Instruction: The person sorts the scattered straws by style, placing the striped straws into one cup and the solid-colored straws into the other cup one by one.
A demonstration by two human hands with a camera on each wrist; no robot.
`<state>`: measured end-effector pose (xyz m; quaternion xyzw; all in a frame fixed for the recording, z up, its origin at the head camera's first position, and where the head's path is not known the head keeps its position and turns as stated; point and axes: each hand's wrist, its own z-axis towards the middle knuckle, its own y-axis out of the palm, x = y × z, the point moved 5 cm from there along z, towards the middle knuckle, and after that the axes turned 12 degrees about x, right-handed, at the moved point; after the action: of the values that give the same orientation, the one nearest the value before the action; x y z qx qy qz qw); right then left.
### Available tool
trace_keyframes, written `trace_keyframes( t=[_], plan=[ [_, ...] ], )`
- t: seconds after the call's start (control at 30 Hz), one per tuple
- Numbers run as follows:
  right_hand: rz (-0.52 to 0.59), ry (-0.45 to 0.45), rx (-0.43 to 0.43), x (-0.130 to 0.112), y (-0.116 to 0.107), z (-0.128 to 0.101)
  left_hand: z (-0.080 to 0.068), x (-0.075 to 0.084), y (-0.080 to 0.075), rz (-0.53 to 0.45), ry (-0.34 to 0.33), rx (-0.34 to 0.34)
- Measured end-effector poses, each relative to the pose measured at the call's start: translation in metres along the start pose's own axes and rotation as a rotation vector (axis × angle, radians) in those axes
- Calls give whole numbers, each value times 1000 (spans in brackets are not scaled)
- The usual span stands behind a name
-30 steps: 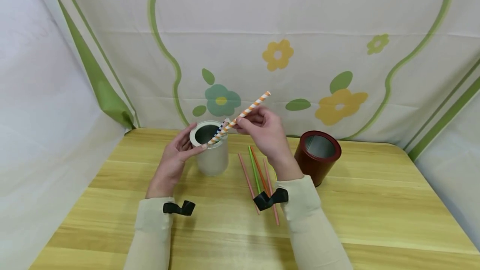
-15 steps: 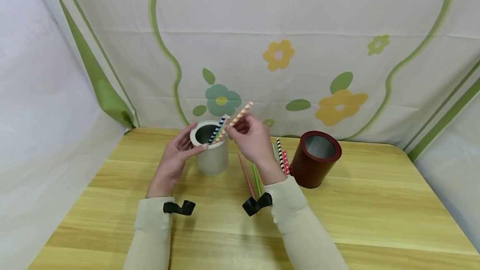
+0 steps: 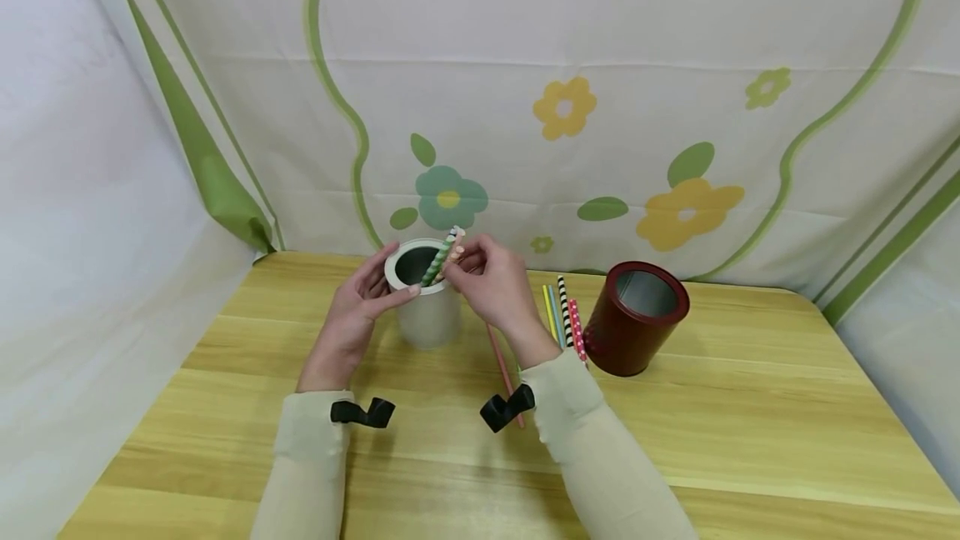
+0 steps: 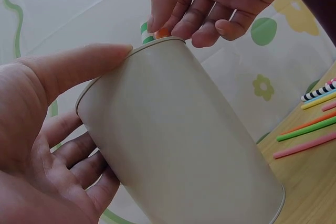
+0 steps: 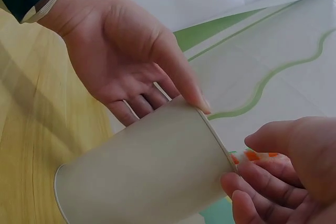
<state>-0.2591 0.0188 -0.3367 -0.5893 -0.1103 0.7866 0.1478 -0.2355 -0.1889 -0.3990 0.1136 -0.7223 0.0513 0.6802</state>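
My left hand (image 3: 352, 311) holds a white can (image 3: 429, 319), with its thumb on the rim and its fingers around the far side. Inside, a green-and-white striped straw (image 3: 438, 262) leans against the rim, with a navy-striped one partly hidden behind it. At the can's mouth, my right hand (image 3: 491, 277) pinches an orange-and-white striped straw (image 5: 253, 155) between thumb and fingers. Only a short piece of that straw shows above the rim; the rest is out of sight. In the left wrist view, the right fingers are at the tilted can's rim.
A dark red can (image 3: 630, 332) stands to the right. Left of it lie a pink dotted straw (image 3: 577, 327), a black-and-white striped straw (image 3: 565, 311), a blue straw (image 3: 556, 315) and a yellow straw (image 3: 550, 312). Under my right wrist lies a pink straw (image 3: 500, 363).
My right hand has moved left and down to the white can's rim, lowering the orange-striped straw from well above it until only its top shows. My left hand keeps its hold.
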Motion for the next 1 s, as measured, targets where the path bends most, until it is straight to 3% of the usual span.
trace_keyframes(
  t=[0.27, 0.5, 1.0],
  plan=[
    [-3, 48, -12, 5, -3, -4, 0, 2, 0, 0, -13, 11],
    [68, 112, -32, 14, -10, -12, -1, 2, 1, -3, -12, 4],
    [74, 254, 64, 58, -38, -22, -1, 2, 1, -10, -3, 4]
  ],
)
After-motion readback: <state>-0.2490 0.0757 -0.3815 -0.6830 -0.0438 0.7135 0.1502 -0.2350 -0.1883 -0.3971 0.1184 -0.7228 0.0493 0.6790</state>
